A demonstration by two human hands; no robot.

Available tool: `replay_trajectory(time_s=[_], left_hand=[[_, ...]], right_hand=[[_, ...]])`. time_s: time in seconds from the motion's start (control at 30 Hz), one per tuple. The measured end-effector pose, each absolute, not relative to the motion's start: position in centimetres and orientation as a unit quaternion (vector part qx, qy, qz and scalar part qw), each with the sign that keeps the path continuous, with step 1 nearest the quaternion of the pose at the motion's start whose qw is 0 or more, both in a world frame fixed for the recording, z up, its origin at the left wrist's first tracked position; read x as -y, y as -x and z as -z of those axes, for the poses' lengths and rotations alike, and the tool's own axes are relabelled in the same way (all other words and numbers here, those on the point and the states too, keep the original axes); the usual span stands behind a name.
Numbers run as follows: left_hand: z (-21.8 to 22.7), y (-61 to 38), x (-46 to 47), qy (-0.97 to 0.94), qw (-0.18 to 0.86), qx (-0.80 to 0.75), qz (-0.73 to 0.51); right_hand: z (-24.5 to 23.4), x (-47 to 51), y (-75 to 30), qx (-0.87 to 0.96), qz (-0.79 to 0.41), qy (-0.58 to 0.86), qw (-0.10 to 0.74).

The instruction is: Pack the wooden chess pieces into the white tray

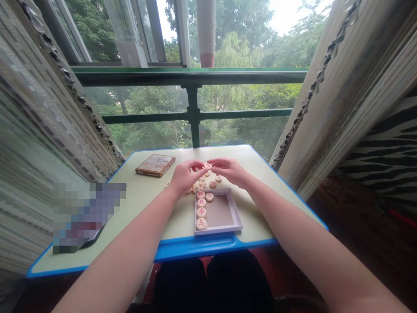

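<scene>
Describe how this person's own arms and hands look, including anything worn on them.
The left hand and right hand are ungloved. No sleeve, watch or bracelet shows on the left arm or right arm; rings can't be ruled out.

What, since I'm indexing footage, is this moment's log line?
left hand: at pieces; right hand: at pieces; white box: partly filled; brown box: aside

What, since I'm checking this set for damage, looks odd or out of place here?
No damage stands out. The loose pieces beyond the open box lie jumbled, unlike the column inside. The only real oddity is the pixelated object at left, its surface mostly hidden by blocky squares.
</scene>
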State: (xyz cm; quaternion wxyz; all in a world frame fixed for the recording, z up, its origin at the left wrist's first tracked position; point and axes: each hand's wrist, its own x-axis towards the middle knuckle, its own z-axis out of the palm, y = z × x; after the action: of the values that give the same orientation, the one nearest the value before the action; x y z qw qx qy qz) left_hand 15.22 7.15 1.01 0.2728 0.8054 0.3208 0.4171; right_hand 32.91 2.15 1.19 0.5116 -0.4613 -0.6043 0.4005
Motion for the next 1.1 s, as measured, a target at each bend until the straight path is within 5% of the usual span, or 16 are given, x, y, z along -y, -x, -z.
replay_trajectory(time_s=[0.53,0.8,1.1], left_hand=[[-0.9,-15.3,-7.2,-0.823,0.222,-0.323,-0.412],[-0.7,-15.1,-7.2,-0.863,0.108,-0.296,-0.394],[-0.8,-15.2,-6.8,-0.878,0.146,-0.253,-0.381]], right_hand=[[-1.5,-2.1,-32.6,0.57,-0.432,0.455,0.53],[-2.0,-1.6,-32.2,0.558,-0.441,0.486,0.508],[-1.7,-2.0,-32.9,0.566,-0.47,0.472,0.485]])
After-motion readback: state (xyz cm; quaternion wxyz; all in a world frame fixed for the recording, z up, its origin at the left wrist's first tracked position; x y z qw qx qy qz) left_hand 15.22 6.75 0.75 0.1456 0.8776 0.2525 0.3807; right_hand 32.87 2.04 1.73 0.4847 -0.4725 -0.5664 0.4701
